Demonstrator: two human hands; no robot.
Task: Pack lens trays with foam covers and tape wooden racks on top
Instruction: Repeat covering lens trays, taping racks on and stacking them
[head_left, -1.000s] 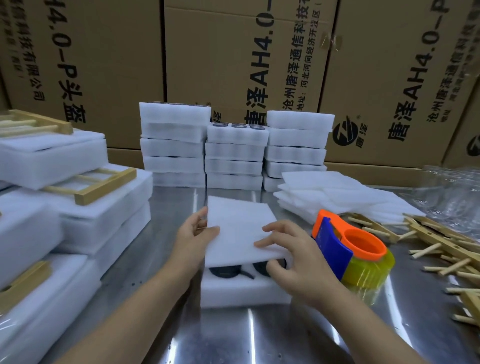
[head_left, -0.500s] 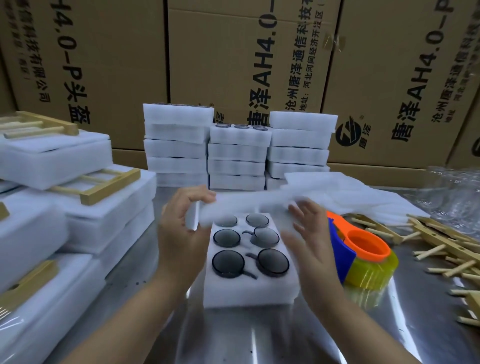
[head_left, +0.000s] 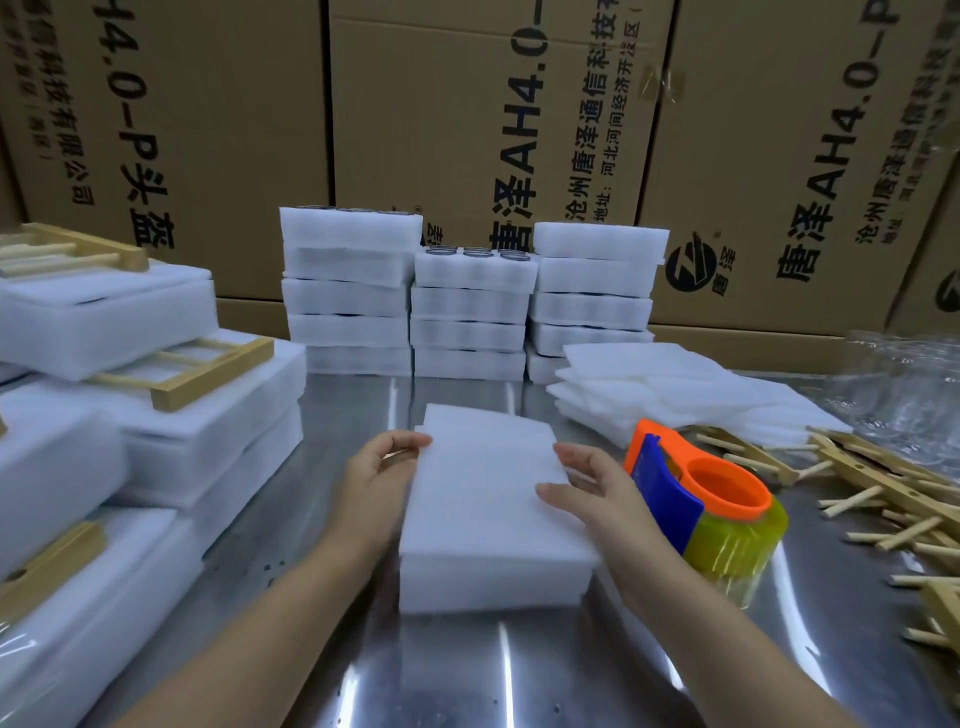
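A white foam lens tray (head_left: 488, 584) sits on the metal table in front of me, with a white foam cover (head_left: 483, 483) lying flat over it and hiding the lenses. My left hand (head_left: 382, 470) pinches the cover's far left corner with curled fingers. At the cover's right edge rests my right hand (head_left: 595, 491), thumb on top and fingers fairly straight. Loose wooden racks (head_left: 878, 483) lie to the right. An orange and blue tape dispenser (head_left: 711, 504) with a yellowish tape roll stands just right of my right hand.
Three stacks of foam lens trays (head_left: 470, 312) stand at the back, before cardboard boxes (head_left: 467, 130). Spare foam covers (head_left: 660, 389) are piled back right. Packed trays with a wooden rack (head_left: 187, 369) taped on top fill the left. Clear glassware (head_left: 904, 384) sits far right.
The foam cover, held lifted above the open tray half a second ago, now lies flat on the tray and covers the lenses. Both hands came down to its side edges.
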